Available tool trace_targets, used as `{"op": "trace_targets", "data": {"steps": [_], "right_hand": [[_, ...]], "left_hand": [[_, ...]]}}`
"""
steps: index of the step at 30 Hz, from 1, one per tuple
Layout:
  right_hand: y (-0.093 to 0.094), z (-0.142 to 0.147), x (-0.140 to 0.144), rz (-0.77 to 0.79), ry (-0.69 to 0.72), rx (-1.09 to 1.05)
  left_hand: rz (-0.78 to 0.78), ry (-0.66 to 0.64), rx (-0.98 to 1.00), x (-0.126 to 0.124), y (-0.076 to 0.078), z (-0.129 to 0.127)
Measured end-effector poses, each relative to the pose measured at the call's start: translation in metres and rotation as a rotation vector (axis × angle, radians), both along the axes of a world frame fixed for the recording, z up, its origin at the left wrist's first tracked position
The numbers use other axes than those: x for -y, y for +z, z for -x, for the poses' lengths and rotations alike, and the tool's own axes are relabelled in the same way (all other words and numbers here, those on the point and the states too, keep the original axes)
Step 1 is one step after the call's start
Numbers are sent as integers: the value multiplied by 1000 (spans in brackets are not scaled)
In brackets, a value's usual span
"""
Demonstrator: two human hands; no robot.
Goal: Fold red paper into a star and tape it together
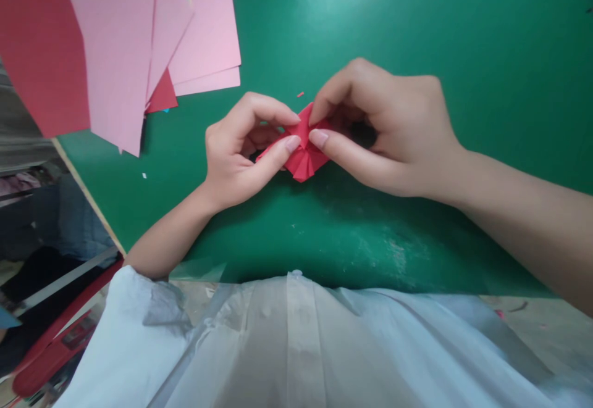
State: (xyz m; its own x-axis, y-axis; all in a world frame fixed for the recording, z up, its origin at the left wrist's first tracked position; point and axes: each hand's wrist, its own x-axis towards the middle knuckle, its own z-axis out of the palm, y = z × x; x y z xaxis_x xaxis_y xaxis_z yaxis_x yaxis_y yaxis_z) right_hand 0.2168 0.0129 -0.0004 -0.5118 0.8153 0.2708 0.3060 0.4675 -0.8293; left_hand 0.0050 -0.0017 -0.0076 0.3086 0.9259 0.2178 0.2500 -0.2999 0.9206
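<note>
A small piece of folded red paper (303, 164) is held between both hands, over the near middle of the green table. It has pleat-like creases at its lower tip. My left hand (245, 152) pinches its left side, thumb on top near the centre. On the right side, my right hand (384, 127) grips it with thumb and forefinger, the thumb tip close to the left one. The other fingers curl behind and partly hide the paper's edges.
Pink paper sheets (115, 44) and red sheets (41, 56) lie overlapping at the far left of the green table (500, 74). A tiny red scrap (300, 94) rests just beyond the hands. The table's left edge (88, 195) runs slantwise beside my left forearm.
</note>
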Motion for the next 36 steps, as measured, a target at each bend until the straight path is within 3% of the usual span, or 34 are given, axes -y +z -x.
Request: {"op": "trace_targets", "data": {"steps": [10,16,36], "right_hand": [[-1,-2,-2,19,41,-29],[-1,-2,-3,19,60,-37],[-2,1,-1,55,35,-94]], "left_hand": [[-62,-20,2,-2,-2,1],[-42,-35,1,-1,3,0],[50,-140,-18,-2,-2,2]]}}
